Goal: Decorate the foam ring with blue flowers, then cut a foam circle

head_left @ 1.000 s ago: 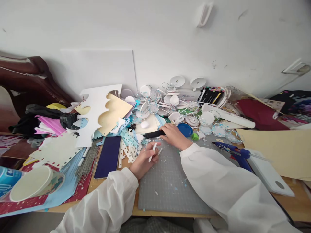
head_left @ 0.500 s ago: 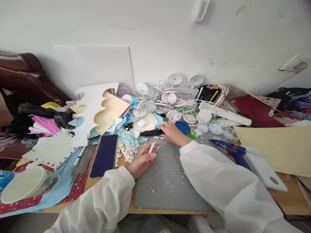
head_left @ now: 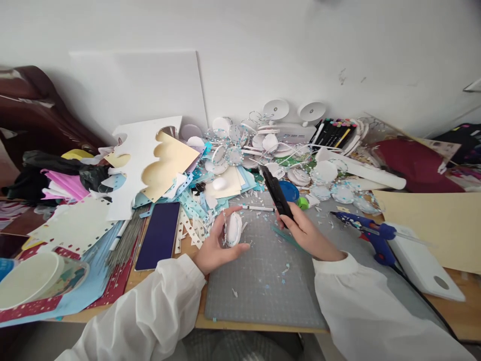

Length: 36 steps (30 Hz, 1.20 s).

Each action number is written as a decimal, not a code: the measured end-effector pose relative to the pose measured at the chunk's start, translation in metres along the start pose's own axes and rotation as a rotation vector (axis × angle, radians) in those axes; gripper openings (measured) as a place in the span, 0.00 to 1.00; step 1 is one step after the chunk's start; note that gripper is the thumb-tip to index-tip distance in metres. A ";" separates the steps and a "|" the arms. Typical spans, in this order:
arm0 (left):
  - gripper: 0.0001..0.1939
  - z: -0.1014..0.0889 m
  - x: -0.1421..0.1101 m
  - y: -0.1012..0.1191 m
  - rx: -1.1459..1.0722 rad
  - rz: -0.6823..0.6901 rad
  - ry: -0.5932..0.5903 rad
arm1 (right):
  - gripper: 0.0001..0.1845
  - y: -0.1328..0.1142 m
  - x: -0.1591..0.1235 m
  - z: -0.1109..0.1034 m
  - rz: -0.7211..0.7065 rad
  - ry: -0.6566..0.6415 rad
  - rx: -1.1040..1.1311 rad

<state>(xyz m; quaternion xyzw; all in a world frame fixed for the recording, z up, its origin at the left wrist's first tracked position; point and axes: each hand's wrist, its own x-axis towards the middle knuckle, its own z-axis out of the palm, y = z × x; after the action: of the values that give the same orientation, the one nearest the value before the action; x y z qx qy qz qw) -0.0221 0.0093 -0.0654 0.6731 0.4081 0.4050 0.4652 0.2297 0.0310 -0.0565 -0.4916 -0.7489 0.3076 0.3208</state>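
My left hand (head_left: pixel 220 245) holds a small white round disc (head_left: pixel 234 229) on edge between thumb and fingers, with a thin fringed string along its rim. It is just above the left part of the grey cutting mat (head_left: pixel 255 296). In my right hand (head_left: pixel 306 230) is a black utility knife (head_left: pixel 277 193), raised and tilted, its far end pointing up and away to the left. A white marker (head_left: pixel 258 208) lies on the mat between and beyond the hands. Small paper scraps are scattered over the mat.
Right of my right hand lies a blue glue gun (head_left: pixel 376 233) beside a white board (head_left: pixel 421 265). White discs with tinsel strings (head_left: pixel 323 173) pile up behind, near black pens (head_left: pixel 334 135). Left are a phone (head_left: pixel 158 238), paper strips (head_left: pixel 190 228) and a plastic tub (head_left: pixel 33 281).
My right hand has picked the utility knife up from the back of the mat and drawn it rightward and closer. My left hand has turned the disc, so its face now shows.
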 end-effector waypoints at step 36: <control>0.28 0.011 -0.005 0.000 0.327 0.058 0.015 | 0.06 -0.003 -0.023 0.017 -0.129 0.162 0.023</control>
<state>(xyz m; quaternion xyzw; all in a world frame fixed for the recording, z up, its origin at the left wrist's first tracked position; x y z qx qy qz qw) -0.0131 0.0017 -0.0689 0.7482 0.4524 0.3517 0.3344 0.2220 0.0063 -0.0687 -0.4618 -0.7471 0.2541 0.4050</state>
